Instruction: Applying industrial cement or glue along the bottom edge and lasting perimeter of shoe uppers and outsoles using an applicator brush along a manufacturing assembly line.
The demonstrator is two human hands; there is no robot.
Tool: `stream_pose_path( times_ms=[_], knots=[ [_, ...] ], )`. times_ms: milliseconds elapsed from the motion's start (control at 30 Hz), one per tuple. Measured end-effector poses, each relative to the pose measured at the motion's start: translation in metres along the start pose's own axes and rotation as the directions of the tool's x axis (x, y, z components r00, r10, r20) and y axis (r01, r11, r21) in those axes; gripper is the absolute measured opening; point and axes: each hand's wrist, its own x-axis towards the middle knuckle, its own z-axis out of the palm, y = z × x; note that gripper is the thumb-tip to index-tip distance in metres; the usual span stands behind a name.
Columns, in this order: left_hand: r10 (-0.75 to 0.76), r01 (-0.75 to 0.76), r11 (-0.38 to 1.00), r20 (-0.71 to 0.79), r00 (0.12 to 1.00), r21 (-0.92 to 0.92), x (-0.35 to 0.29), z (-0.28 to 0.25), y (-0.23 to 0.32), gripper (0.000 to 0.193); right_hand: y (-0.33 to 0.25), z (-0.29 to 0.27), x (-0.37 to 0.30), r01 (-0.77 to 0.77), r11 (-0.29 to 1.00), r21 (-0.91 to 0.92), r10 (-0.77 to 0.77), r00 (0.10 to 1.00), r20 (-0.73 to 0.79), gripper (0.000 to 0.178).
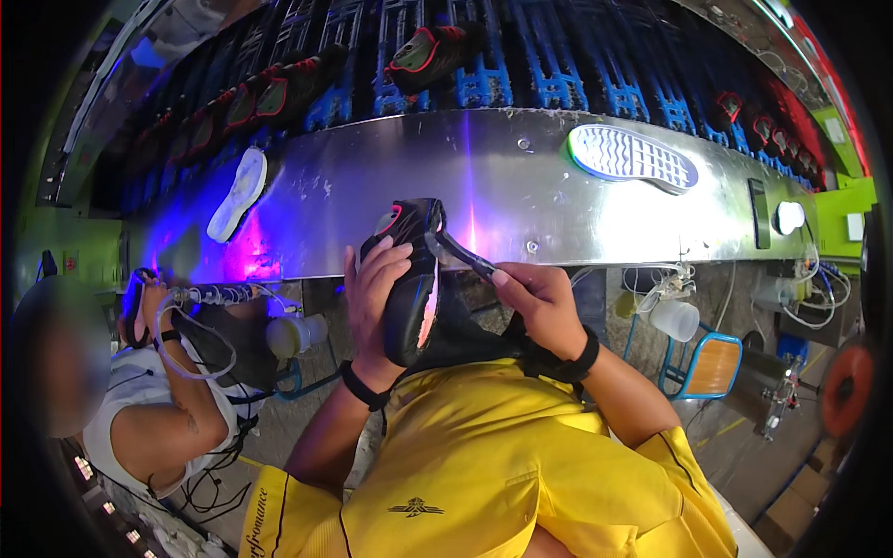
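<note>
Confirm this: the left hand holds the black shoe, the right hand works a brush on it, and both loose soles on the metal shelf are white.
One detail is wrong. In the head view, the left hand holds the black shoe and the right hand works the brush, but only the left sole is white; the right sole is blue-patterned.

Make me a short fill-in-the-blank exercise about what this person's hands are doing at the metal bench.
1. The left hand grips a black ____ with its underside turned to the right.
2. The right hand holds a dark brush whose tip meets the item near its ____ end.
3. Two loose soles lie on the metal bench; the white sole lies to the person's ____.

Missing words: shoe; top; left
</note>
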Motion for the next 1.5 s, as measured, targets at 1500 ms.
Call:
stream_pose_path(
  times_ms=[1500],
  knots=[
    [-0.16, 0.123, 0.983, 0.318, 0.935, 0.133, 0.134, 0.0, 0.032, 0.066, -0.088, -0.064, 0.003, 0.471, 0.729, -0.496, -0.572, 0.817, -0.066, 0.022]
  ],
)
